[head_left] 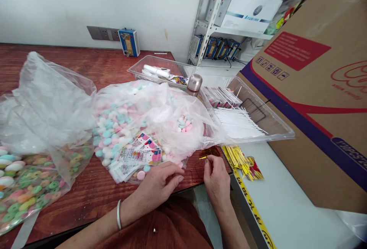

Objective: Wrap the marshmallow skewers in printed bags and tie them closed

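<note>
My left hand [164, 182] rests at the table's front edge with thumb and fingers apart and nothing between them. Just above it, printed cards and small packets [134, 159] lie fanned on a clear bag of pastel candies [110, 126]. My right hand [217, 178] is closed in a pinch near the table's right corner. A short gold twist tie [203, 158] sticks out at its fingertips. Behind those fingers lies a dark gold bunch of ties [211, 151]. More gold twist ties [239, 159] spread out to the right, beside a red and gold wrapper [254, 168].
A bag of ring and striped candies [34, 180] sits at the left. Clear trays hold white sticks [237, 122] and a white tube [156, 70]. A metal-capped bottle [194, 84] stands between them. A large cardboard box [315, 126] blocks the right side.
</note>
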Action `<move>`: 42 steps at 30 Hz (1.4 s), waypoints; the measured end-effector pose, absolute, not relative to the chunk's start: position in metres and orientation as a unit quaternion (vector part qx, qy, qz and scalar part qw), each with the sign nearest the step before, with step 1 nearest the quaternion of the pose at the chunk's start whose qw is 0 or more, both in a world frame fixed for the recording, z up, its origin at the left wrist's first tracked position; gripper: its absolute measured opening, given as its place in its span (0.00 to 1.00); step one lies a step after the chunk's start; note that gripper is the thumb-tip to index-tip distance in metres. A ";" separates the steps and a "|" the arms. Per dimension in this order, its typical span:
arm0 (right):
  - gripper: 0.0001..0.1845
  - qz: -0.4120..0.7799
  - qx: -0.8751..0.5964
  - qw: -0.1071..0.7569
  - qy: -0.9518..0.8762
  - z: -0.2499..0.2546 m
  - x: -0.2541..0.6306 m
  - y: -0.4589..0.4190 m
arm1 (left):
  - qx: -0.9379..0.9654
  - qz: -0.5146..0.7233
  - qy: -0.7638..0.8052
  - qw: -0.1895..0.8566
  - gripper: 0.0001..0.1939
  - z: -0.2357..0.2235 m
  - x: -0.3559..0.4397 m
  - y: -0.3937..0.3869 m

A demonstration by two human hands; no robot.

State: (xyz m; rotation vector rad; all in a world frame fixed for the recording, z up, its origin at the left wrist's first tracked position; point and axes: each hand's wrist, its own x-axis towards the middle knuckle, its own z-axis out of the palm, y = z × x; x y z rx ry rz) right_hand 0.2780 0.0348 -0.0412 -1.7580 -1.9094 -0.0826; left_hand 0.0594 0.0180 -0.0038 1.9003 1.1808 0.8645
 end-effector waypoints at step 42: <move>0.11 0.254 -0.586 0.342 -0.690 -0.039 0.288 0.032 | 0.708 0.276 0.550 0.347 0.09 -0.010 0.098 0.047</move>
